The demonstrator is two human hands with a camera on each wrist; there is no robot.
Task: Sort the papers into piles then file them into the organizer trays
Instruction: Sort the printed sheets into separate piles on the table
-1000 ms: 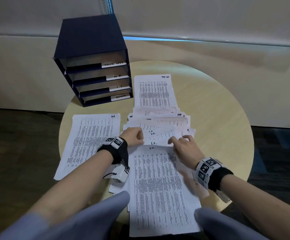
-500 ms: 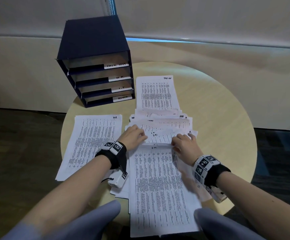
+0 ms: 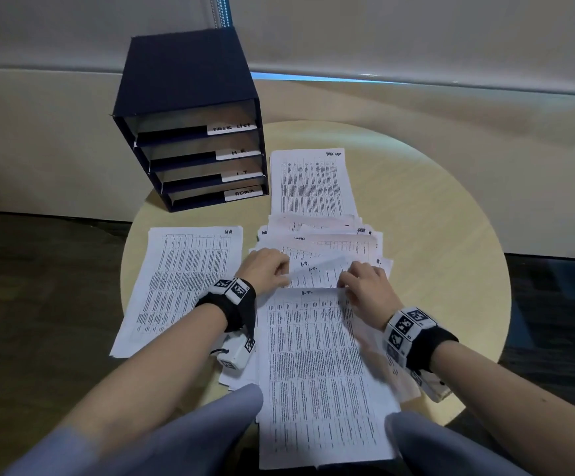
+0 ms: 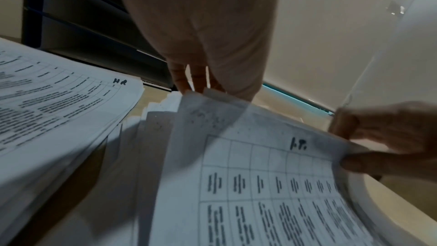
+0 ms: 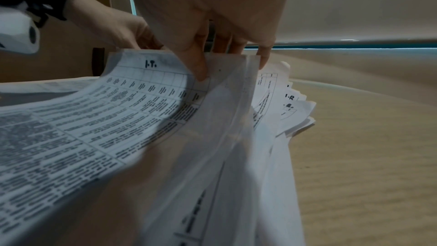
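A dark blue organizer (image 3: 190, 121) with labelled trays stands at the table's back left. An HR pile (image 3: 183, 283) lies left, a Task List sheet (image 3: 310, 183) at the back, and a fanned mixed stack (image 3: 334, 242) in the middle. The I.T. sheet (image 3: 317, 365) lies nearest me, its top edge raised. My left hand (image 3: 279, 269) holds that edge at its left corner, fingers (image 4: 196, 78) behind the paper. My right hand (image 3: 347, 283) pinches the right corner between thumb (image 5: 198, 68) and fingers, over the I.T. sheet (image 5: 118, 109).
The round wooden table (image 3: 433, 252) has bare surface on its right half. Its front edge runs under the I.T. sheet, which overhangs toward my knees (image 3: 210, 434). A wall and dark floor (image 3: 39, 304) surround the table.
Both hands stay at the I.T. sheet's top corners. The right hand has crept slightly forward and the sheet's top edge curls up a little more.
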